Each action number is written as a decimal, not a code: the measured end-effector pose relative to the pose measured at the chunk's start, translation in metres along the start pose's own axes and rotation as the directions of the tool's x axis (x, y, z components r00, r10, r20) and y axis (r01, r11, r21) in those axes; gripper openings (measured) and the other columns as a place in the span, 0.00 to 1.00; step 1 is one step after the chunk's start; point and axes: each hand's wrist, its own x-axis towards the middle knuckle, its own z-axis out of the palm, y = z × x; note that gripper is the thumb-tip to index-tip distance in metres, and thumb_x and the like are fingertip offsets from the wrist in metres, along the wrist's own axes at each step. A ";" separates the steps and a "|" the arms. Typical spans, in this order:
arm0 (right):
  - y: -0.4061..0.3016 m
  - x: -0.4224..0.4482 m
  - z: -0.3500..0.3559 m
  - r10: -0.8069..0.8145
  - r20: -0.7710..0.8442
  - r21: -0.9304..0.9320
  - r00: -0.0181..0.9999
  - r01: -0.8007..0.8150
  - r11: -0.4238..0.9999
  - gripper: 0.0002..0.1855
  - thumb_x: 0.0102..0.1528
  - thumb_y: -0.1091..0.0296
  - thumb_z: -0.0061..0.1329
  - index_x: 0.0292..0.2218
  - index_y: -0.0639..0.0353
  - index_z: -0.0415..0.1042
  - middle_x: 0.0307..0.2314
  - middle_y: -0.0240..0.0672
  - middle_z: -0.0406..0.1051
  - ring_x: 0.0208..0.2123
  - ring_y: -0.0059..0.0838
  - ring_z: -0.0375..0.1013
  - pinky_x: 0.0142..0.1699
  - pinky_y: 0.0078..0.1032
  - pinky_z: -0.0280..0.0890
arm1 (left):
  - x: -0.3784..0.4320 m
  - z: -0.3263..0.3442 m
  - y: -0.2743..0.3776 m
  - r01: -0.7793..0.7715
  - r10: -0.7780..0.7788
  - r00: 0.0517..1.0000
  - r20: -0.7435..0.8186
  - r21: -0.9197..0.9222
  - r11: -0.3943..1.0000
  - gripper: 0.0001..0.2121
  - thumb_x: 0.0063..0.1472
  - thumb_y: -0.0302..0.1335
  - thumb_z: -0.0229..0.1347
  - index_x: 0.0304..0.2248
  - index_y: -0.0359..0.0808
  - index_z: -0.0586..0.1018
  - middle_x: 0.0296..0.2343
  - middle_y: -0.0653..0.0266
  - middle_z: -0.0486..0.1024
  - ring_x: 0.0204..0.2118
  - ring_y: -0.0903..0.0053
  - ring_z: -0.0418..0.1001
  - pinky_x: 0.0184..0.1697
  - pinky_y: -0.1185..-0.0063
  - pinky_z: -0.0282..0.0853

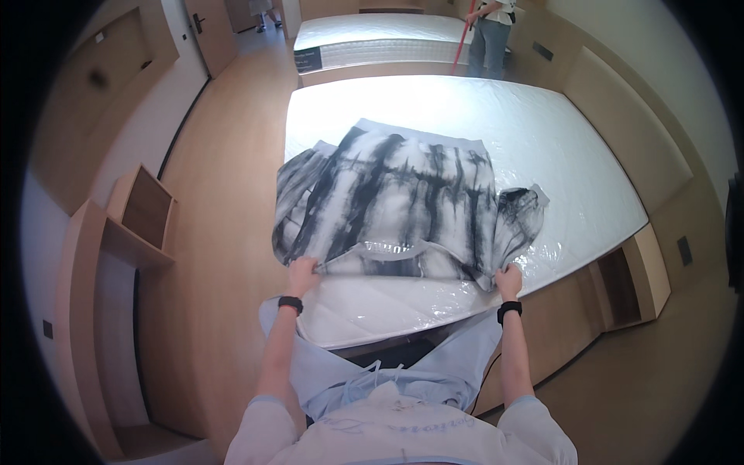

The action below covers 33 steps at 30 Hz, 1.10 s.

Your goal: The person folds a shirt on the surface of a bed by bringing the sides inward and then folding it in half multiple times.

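A grey, white and black tie-dye patterned sweatshirt [401, 186] lies spread on a plastic-wrapped mattress [540, 139]. Its ribbed hem points away from me, and the neckline [395, 251] faces my body. At the left shoulder corner, my left hand [303, 276] pinches the fabric just beside the mattress edge. My right hand [509, 281] grips the opposite shoulder corner. Between the hands, the shoulder edge is stretched fairly straight. One sleeve [296, 192] is bent along the left side; the other sleeve [520, 218] lies folded on the right.
Beyond stands a second wrapped mattress [389, 49]. A person [488, 40] there holds a red pole [463, 40]. Wooden shelving [142, 215] lines the left wall, past the wooden floor [226, 174]. An open wooden nightstand [625, 285] adjoins the bed at right.
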 end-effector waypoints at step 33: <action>0.189 0.151 -0.057 0.398 0.401 0.902 0.825 -0.281 -0.327 0.15 0.43 0.68 0.47 0.35 0.62 0.68 0.33 0.35 0.69 0.38 0.34 0.67 0.46 0.31 0.61 | 0.021 -0.015 0.115 -0.216 0.308 0.787 0.535 -0.229 0.949 0.16 0.46 0.41 0.56 0.29 0.39 0.68 0.22 0.62 0.67 0.26 0.65 0.68 0.27 0.72 0.64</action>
